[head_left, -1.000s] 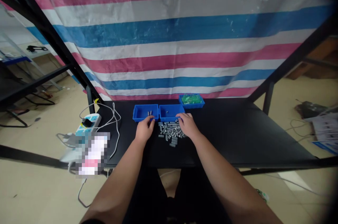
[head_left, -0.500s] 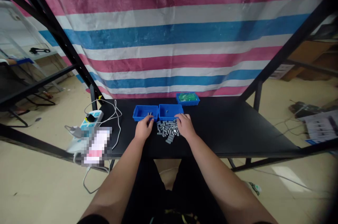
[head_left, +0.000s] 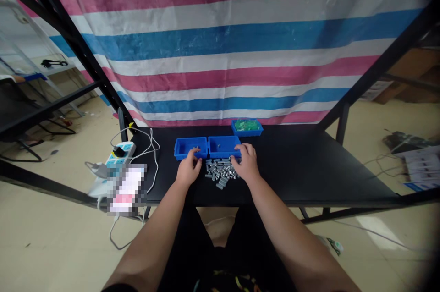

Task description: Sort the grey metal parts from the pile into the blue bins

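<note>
My left hand (head_left: 188, 169) rests at the near wall of the left blue bin (head_left: 181, 146), thumb and index finger apart, with nothing visible between them. A few small metal pieces lie inside that bin near my index fingertip. My right hand (head_left: 246, 163) is at the near right corner of the right blue bin (head_left: 222, 150), fingers spread, the thumb over the edge of a pile of small grey metal cylinders (head_left: 222, 172). One small piece lies in the right bin. My right hand covers part of the pile's right side.
A third blue bin (head_left: 247, 131) with green pieces stands at the back of the black table (head_left: 302, 173). On the left are a power strip (head_left: 120, 152), white cables (head_left: 153, 154) and a blurred-out device (head_left: 127, 191). A striped sheet (head_left: 220, 49) hangs behind, between dark frame posts.
The thumb and index finger of my left hand have moved farther apart. My right hand's fingers have also spread a little. The view has shifted slightly; the bins and pile look otherwise the same.
</note>
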`<state>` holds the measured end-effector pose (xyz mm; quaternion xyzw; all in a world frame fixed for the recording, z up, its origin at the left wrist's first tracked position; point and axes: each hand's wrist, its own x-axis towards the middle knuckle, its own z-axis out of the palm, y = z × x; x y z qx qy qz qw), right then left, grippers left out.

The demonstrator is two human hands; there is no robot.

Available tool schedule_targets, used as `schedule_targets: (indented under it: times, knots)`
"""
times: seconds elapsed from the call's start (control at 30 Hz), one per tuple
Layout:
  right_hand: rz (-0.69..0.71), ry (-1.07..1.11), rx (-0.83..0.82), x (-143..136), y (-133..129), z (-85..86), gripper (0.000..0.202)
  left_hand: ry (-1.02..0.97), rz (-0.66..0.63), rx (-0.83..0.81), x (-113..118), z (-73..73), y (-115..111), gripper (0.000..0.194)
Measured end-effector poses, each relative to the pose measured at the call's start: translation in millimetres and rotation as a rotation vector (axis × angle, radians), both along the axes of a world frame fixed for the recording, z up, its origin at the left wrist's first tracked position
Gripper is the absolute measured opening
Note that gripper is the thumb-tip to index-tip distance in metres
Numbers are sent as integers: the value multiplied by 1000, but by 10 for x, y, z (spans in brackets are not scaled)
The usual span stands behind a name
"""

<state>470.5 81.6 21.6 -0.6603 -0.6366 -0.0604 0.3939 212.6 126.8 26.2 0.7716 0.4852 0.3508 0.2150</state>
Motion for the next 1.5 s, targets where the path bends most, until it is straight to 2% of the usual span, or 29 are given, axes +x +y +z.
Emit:
schedule_targets:
  times: [0.1,0.23,0.47,0.57,0.67,0.77,0.87,0.97,1.07,1.13,1.27,1.3,1.4,1.5]
  knots:
    - [-85,-27,13,-42,-55,11,18,10,-18,-16,1,4,-3,34]
    - [-139,-82,-21,-105,-81,16,24,43,-17,-15,14,-5,19,35]
    - [-160,-115,19,-136,-37,-18,15,37,-29,35,10,-35,54,39]
    - [-74,-68,110,-110,-24,3,12,21,-42,52,18,-12,15,38]
    - [152,44,201,-109,-40,87,9,-30,-78,135,53,52,-52,30]
    - [358,133,244,-217,-147,193,7,-98,-204,266,121,137,-160,25]
    - [392,206,259,-459,-379,236,8,-179,-363,278,205,182,-349,27]
    - [308,356,225,-709,-640,200,6,-241,-433,184,266,149,-583,25]
    - [280,430,98,-764,-768,164,4,-260,-394,104,252,100,-709,21]
    - [233,415,52,-630,-741,163,5,-232,-312,101,185,112,-660,19]
    - [12,326,43,-68,-553,140,10,-92,113,225,-45,261,-271,23]
    - [-16,295,14,77,-512,119,12,-34,169,269,-103,305,-151,23]
    - [-16,249,-52,359,-450,37,16,166,229,304,-226,393,148,25]
    - [64,204,-65,377,-444,-1,18,287,246,274,-250,396,276,27]
